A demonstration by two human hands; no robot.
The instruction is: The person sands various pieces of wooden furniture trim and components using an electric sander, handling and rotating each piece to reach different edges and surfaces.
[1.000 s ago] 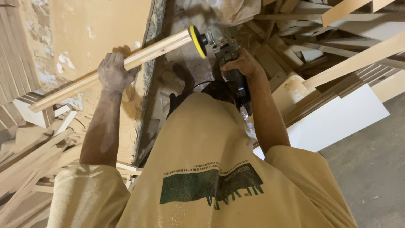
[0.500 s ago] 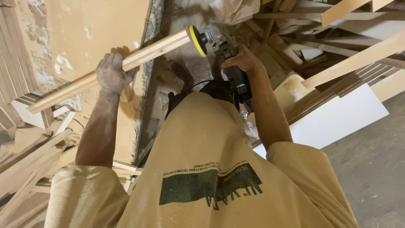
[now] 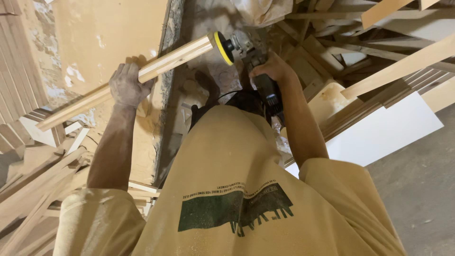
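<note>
My left hand (image 3: 126,86), dusty, grips a long pale wooden strip (image 3: 170,59) near its middle; the strip slants from lower left up to the right. My right hand (image 3: 270,68) holds a dark angle grinder (image 3: 258,71) by its body. The grinder's yellow sanding disc (image 3: 222,47) presses against the upper right end of the strip. A black cable runs from the grinder down toward my yellow shirt.
A dusty tan workbench board (image 3: 109,28) lies under the strip. Piles of wooden slats (image 3: 33,185) fill the lower left; more strips and boards (image 3: 398,66) are stacked at the upper right. A white panel (image 3: 388,132) rests on the grey floor (image 3: 422,189).
The view has shifted a little; both hands, the strip and the grinder keep the same hold, disc still against the strip's end.
</note>
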